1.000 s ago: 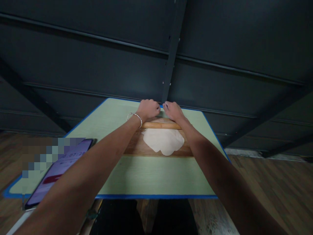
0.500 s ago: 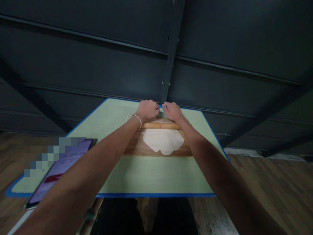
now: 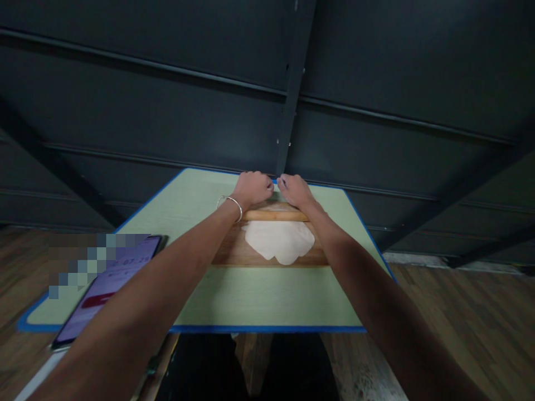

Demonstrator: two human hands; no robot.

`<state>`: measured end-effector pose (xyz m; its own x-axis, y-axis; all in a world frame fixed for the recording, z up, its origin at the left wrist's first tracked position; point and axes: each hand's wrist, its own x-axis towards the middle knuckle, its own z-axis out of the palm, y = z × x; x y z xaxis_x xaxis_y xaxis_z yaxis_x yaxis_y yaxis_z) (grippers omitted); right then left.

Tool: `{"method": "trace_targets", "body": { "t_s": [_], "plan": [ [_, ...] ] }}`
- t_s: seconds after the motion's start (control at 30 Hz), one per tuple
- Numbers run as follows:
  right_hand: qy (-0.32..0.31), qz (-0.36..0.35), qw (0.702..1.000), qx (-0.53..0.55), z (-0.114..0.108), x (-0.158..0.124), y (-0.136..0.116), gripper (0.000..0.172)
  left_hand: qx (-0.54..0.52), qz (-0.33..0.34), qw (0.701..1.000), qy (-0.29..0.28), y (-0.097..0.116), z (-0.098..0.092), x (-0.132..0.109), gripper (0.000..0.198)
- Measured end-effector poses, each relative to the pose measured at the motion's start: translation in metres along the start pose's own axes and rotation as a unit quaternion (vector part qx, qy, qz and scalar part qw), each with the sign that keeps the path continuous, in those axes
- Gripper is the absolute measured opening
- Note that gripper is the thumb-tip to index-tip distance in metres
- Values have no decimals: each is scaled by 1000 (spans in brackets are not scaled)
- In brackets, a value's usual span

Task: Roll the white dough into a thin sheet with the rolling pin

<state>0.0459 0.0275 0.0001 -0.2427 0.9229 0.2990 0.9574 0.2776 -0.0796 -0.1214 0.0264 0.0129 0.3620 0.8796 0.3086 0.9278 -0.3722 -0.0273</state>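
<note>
Curling inward, the fingers of the left hand [image 3: 254, 186] and the right hand [image 3: 296, 189] sit close to each other at the far edge of the wooden board [image 3: 228, 248], with a narrow gap between them. Each grip is narrow and rounded, the backs of the hands uppermost; whether the fingers close on anything cannot be told, since their undersides are hidden. A thin silvery bracelet [image 3: 241, 206] circles the left wrist, at the board's far left.

Just on the wearer's side of the hands, the rolling pin [image 3: 276, 215] lies over the far part of the board. Its long axis runs from left to right, roughly parallel to the board's near edge, and both ends pass out of sight at the wrists. The dough [image 3: 280, 240] lies flat on the board, its visible part wider from left to right than from far to near. Its far side meets the pin, while its lobed edge points toward the wearer and the board's near edge.

Left of the board, partly covered by the left forearm, a phone [image 3: 119, 270] slants with its long axis running far right to near left. The pale green tabletop [image 3: 271, 301], edged in blue, extends around the board, and dark wall panels [image 3: 200, 117] rise beyond it.
</note>
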Motion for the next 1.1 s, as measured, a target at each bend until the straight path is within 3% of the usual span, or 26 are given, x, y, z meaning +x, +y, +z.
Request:
{"method": "trace_targets", "body": {
  "t_s": [1.1],
  "plan": [
    [28, -9, 1000, -6, -11, -20, -9, 38, 13, 12, 1000, 0, 5, -9, -12, 49]
  ]
}}
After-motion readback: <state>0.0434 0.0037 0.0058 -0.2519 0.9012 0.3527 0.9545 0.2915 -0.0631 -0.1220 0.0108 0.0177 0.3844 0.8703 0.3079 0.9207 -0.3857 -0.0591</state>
